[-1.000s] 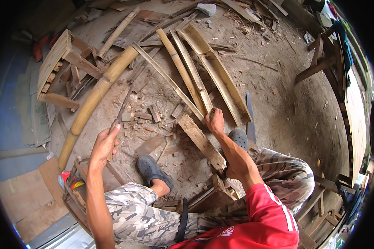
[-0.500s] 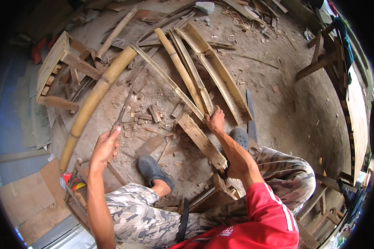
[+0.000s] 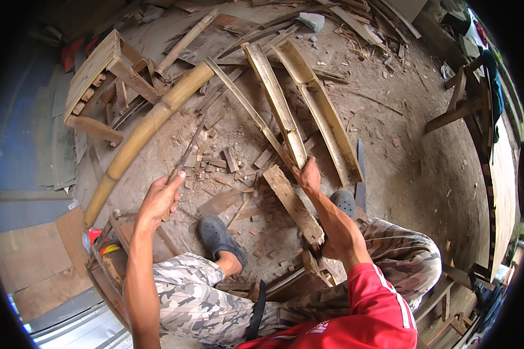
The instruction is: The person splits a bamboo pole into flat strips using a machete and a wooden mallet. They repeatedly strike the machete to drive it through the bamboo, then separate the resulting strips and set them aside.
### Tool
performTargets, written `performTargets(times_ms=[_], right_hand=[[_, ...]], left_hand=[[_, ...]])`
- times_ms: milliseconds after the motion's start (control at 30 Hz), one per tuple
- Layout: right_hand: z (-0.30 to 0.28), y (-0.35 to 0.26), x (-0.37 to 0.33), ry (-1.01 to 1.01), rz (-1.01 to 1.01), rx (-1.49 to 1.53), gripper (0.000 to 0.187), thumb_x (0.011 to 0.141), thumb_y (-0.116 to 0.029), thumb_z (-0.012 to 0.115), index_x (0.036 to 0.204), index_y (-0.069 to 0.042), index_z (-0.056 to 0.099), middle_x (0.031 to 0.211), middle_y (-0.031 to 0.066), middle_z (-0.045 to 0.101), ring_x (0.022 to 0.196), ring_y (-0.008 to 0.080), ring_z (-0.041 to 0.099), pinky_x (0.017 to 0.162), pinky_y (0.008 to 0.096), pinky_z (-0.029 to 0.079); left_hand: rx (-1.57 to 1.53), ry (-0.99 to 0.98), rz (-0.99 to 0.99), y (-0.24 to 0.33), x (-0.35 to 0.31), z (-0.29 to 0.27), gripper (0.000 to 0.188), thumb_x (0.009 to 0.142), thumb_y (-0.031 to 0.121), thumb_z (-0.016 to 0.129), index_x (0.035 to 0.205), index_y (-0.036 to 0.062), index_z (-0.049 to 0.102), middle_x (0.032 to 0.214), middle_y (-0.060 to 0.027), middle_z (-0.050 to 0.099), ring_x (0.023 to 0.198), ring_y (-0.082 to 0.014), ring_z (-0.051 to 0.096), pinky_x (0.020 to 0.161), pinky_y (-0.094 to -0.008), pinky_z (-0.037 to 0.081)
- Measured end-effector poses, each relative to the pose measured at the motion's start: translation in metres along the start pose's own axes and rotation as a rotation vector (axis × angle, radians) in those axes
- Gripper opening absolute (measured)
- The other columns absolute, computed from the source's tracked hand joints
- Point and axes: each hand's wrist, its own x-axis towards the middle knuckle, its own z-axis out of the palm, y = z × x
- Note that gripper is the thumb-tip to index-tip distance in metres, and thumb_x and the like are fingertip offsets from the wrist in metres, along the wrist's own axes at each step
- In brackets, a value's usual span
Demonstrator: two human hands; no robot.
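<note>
My left hand (image 3: 160,199) is closed round the wooden handle of a long machete (image 3: 193,143), whose dark narrow blade points up and away over the ground. In my right hand (image 3: 308,175) is the near end of a split bamboo piece (image 3: 278,107), its hollow pale inside facing up. A wider split bamboo half (image 3: 327,116) lies just to its right. Left of the held piece is a thin bamboo strip (image 3: 243,104), its near end close to my right hand. Below that hand, a rough wooden block (image 3: 293,203) slants between my feet.
A thick bamboo pole (image 3: 144,134) curves along the left, near a wooden stool-like frame (image 3: 108,81). Wood offcuts (image 3: 215,161) litter the dirt between my shoes. A saw-like flat blade (image 3: 361,174) lies beside my right shoe. More wooden furniture (image 3: 460,99) stands at the right.
The bamboo in my right hand has turned: a rounded yellow outer side showed beside a channel before, and now one open channel shows. Both hands appear slightly further right and lower.
</note>
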Motion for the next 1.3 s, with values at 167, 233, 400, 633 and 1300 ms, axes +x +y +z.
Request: performTargets(times_ms=[167,233,400,633,1300], right_hand=[[-0.002,-0.026,-0.005,-0.107,0.08,-0.011,0.068,0.073,-0.031,0.084,0.118,0.002,0.046,0.111,0.0275,0.062,0.107,0.0444,0.06,0.088,0.0488,0.05],[0.0,-0.019,-0.01,-0.076,-0.017,-0.045,0.067,0.072,-0.03,0.084,0.118,0.002,0.046,0.108,0.0269,0.062,0.104,0.0443,0.06,0.086,0.0494,0.05],[0.006,-0.021,-0.018,-0.033,-0.039,-0.129,0.06,0.073,-0.024,0.08,0.116,0.001,0.047,0.104,0.0254,0.063,0.097,0.0442,0.061,0.084,0.0506,0.05],[-0.008,-0.012,-0.011,-0.147,0.002,-0.037,0.063,0.074,-0.027,0.078,0.117,0.002,0.042,0.099,0.0281,0.063,0.095,0.046,0.062,0.082,0.0526,0.05],[-0.029,-0.013,-0.019,0.016,-0.046,0.103,0.06,0.077,-0.023,0.075,0.123,-0.002,0.044,0.104,0.027,0.066,0.098,0.0459,0.063,0.084,0.0508,0.049]], left_hand=[[-0.021,-0.005,-0.005,-0.014,0.007,-0.008,0.043,0.093,0.051,0.065,0.098,0.0088,0.059,0.069,0.0033,0.048,0.046,-0.0046,0.042,0.039,-0.0212,0.034],[-0.028,-0.009,-0.002,-0.016,0.009,-0.008,0.042,0.093,0.051,0.065,0.097,0.009,0.059,0.068,0.0034,0.048,0.046,-0.0045,0.042,0.039,-0.0212,0.034],[-0.005,-0.004,-0.009,-0.016,0.009,-0.004,0.043,0.093,0.049,0.065,0.097,0.0075,0.059,0.067,0.0034,0.048,0.046,-0.0048,0.043,0.039,-0.0216,0.034],[0.032,-0.011,0.016,-0.019,0.008,-0.004,0.045,0.093,0.05,0.065,0.095,0.0058,0.06,0.067,0.0027,0.048,0.046,-0.0063,0.044,0.039,-0.0238,0.035],[0.046,-0.034,0.06,-0.021,0.002,-0.003,0.048,0.093,0.051,0.064,0.104,0.0047,0.06,0.071,0.0021,0.047,0.049,-0.0055,0.041,0.04,-0.0221,0.033]])
